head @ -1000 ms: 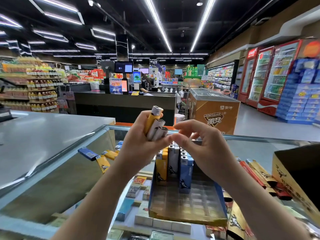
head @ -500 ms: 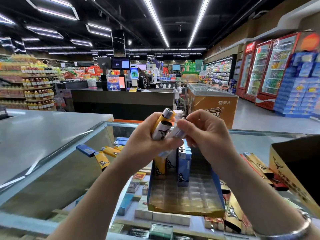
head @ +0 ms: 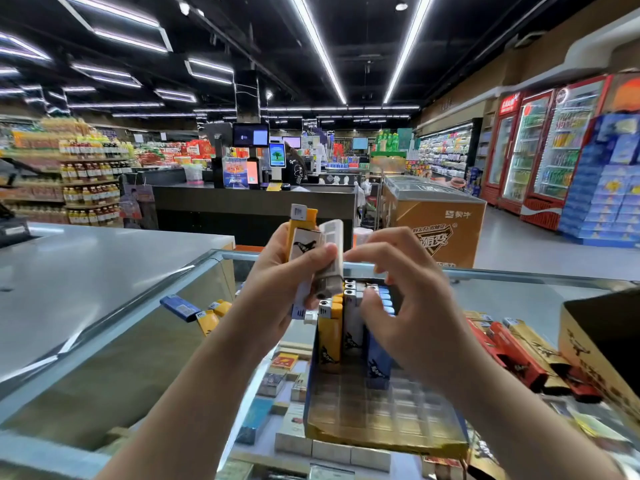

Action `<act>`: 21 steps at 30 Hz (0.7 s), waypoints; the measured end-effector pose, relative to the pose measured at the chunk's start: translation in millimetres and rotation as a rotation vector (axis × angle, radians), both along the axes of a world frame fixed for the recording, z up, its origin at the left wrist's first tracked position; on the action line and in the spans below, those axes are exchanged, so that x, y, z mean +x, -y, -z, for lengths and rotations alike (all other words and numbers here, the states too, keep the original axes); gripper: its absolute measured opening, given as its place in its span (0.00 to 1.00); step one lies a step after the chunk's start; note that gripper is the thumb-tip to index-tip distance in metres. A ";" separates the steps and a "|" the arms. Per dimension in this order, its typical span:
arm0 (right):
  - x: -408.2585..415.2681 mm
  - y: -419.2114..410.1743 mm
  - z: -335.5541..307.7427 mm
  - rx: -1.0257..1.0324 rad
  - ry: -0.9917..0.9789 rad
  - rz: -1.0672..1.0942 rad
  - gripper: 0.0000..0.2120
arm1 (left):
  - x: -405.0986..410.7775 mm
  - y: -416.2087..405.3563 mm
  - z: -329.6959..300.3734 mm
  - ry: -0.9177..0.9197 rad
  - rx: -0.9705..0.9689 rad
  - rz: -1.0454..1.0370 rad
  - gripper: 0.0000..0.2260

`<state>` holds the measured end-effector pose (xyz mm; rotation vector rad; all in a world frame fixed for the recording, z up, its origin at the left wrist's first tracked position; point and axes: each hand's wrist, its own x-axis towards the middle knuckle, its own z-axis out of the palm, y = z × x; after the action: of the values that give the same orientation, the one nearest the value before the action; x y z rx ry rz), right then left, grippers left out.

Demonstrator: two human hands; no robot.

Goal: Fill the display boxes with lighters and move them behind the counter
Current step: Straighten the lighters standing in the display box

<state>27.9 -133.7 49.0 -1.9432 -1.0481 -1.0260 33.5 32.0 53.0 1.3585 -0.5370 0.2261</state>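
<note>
The left hand (head: 277,282) holds a reserve bunch of yellow and white plastic lighters (head: 313,251) above the blue-and-gold cardboard display box (head: 381,434), while the right hand (head: 405,306), grip narrow and loosely curled, seats upright lighters (head: 349,323) in its slots.

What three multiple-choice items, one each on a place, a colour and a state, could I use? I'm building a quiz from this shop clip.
1. Where does the display box sit?
A. on the glass counter
B. on the floor
C. on a shelf

2. What colour is the loose lighter lying farthest left on the glass?
A. red
B. blue
C. green

3. What is the left hand doing?
A. resting flat
B. hanging idle
C. gripping a bunch of lighters

Answers:
1 A, the box rests on the glass top, with packs visible beneath.
2 B, its body is blue, beside yellow ones.
3 C, its fingers curl round several lighters held upright.
</note>
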 end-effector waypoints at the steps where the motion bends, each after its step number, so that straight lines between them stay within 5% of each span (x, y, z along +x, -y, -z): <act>1: -0.1 -2.6 2.7 -0.078 0.038 0.016 0.17 | 1.1 -0.9 -0.5 -0.004 -0.022 -0.009 0.12; 8: 1.7 -3.1 0.4 -0.159 0.230 0.073 0.08 | 2.6 3.7 3.5 -0.032 0.073 0.003 0.11; 15: 17.0 10.6 -7.3 0.319 -0.099 -0.040 0.05 | 14.7 -1.4 10.9 -0.009 0.103 -0.285 0.12; 21: 19.9 10.6 -2.9 0.245 -0.238 -0.090 0.16 | 28.6 -6.0 26.0 -0.173 0.357 -0.392 0.08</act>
<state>47.8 -144.2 51.9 -1.7519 -0.8280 -0.8087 62.1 38.0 27.1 1.8104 -0.1631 0.3381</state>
